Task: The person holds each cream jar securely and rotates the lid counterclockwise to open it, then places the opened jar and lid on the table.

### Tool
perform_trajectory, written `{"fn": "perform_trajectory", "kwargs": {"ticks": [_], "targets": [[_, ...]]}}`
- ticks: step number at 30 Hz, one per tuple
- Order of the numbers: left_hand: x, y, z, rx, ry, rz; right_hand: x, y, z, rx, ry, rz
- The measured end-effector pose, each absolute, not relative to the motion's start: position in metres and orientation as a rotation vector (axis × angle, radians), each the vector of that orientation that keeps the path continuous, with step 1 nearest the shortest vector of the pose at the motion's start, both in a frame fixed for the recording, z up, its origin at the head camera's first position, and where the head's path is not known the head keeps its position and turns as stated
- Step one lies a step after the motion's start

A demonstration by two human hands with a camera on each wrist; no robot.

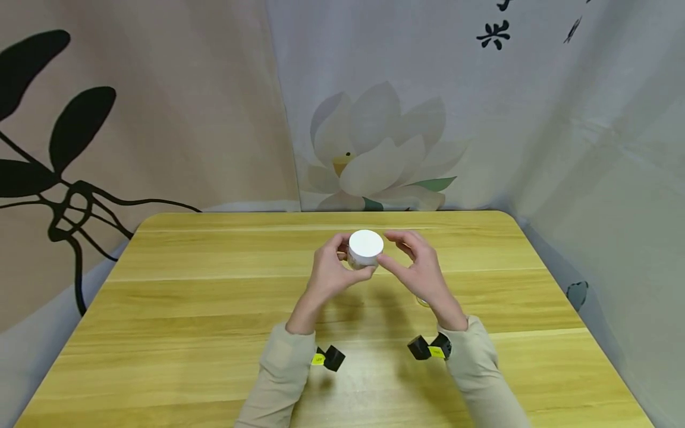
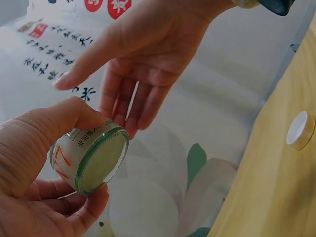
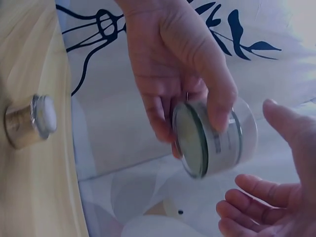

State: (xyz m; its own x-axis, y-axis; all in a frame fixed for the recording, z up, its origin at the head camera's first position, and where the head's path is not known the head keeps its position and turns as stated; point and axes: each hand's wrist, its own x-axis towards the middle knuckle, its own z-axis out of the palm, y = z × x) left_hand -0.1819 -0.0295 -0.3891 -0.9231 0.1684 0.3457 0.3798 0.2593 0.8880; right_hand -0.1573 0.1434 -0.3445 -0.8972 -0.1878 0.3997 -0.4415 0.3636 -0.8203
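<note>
My left hand (image 1: 333, 270) holds a small round cosmetic jar (image 1: 365, 249) with a white lid, above the table. In the left wrist view the jar (image 2: 89, 155) is tilted, showing its green-edged glass base and a label with orange marks. Thumb and fingers of the left hand (image 3: 177, 64) grip the jar's sides in the right wrist view. Beside the lid is my right hand (image 1: 420, 267), its fingers spread and loosely bent, nothing held. The right wrist view shows a gap between the right hand (image 3: 276, 182) and the jar (image 3: 212, 138).
A small gold container (image 3: 22, 123) with a white top stands on the wooden table (image 1: 187, 333). In the head view my right wrist mostly hides it. Printed fabric (image 1: 214, 107) hangs behind the table and at its sides.
</note>
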Motion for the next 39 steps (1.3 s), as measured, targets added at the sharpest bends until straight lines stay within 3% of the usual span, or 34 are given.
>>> {"fn": "perform_trajectory", "kwargs": {"ticks": [21,29,39], "targets": [[-0.179,-0.035,-0.389,-0.607,-2.364,-1.746,-0.165,0.132,-0.347,0.714,-2.335,1.681],[-0.177,-0.035,-0.391,-0.613,-2.385,-1.747,-0.162,0.124,-0.346,0.615,-2.389,1.678],[-0.177,-0.036,-0.393,-0.624,-2.376,-1.729,-0.165,0.131,-0.350,0.819,-2.381,1.694]]}}
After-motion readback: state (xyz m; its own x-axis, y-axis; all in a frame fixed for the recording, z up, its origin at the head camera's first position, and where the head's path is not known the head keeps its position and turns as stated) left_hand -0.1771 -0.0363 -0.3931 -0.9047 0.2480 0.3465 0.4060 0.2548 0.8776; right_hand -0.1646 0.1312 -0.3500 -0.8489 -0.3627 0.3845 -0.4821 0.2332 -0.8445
